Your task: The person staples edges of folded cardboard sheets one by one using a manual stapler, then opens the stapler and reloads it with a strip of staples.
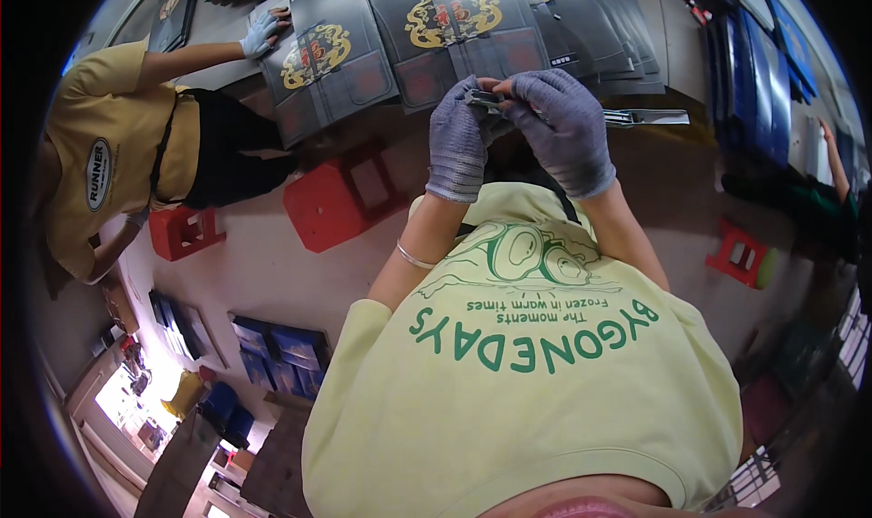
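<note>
My left hand (457,145), in a grey knitted glove with bare fingertips, is closed on a small dark metal piece (486,98). From the other side my right hand (565,134), gloved the same way, pinches at that piece, its thumb and forefinger meeting the left fingers. A long silver metal tool (647,116) sticks out to the right from behind my right hand; whether that hand grips it is hidden. Just beyond both hands lie dark grey printed sheets (468,50) with gold and red ornaments.
At the left, a co-worker in a yellow shirt (127,145) rests a gloved hand (263,34) by the sheets. Red stools (331,204) stand on the floor. Blue panels (754,82) are stacked at the right, near another person's arm (833,159). Blue boxes (282,354) lie lower left.
</note>
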Available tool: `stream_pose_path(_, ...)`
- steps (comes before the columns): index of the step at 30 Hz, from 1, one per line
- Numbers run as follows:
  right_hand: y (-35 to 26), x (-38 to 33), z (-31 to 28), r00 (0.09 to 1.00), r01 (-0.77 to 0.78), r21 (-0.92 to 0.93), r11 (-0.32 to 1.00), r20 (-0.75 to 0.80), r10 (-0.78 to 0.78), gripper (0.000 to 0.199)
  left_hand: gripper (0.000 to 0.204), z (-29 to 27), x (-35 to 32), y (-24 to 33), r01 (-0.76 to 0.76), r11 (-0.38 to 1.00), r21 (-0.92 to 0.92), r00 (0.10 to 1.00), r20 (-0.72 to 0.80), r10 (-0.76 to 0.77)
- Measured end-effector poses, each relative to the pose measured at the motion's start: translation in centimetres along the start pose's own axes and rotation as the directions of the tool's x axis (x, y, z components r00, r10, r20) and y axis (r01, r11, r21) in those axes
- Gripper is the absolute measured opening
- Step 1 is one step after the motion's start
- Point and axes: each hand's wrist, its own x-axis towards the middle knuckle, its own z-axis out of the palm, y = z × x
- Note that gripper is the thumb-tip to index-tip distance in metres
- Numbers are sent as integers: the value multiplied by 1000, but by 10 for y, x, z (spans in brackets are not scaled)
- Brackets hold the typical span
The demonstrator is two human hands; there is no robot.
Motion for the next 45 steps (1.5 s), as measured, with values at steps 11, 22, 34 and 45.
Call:
stream_pose_path(11,-4,2,-16,988,117,-92,989,115,-106,18,18,4,-8,-1,35,999,-39,999,-13,-35)
stream_pose_path(22,6,8,-24,968,10,-13,1000,251,-6,16,18,4,-2,-8,85,994,-75,996,16,-84)
stream_pose_path(34,18,20,-29,978,-11,-51,999,207,22,14,27,10,20,-5,-87,936,341,995,67,69)
stream_pose_path(45,22,43,-44,937,-3,-63,998,348,25,14,21,17,31,-6,89,996,-18,996,28,-89)
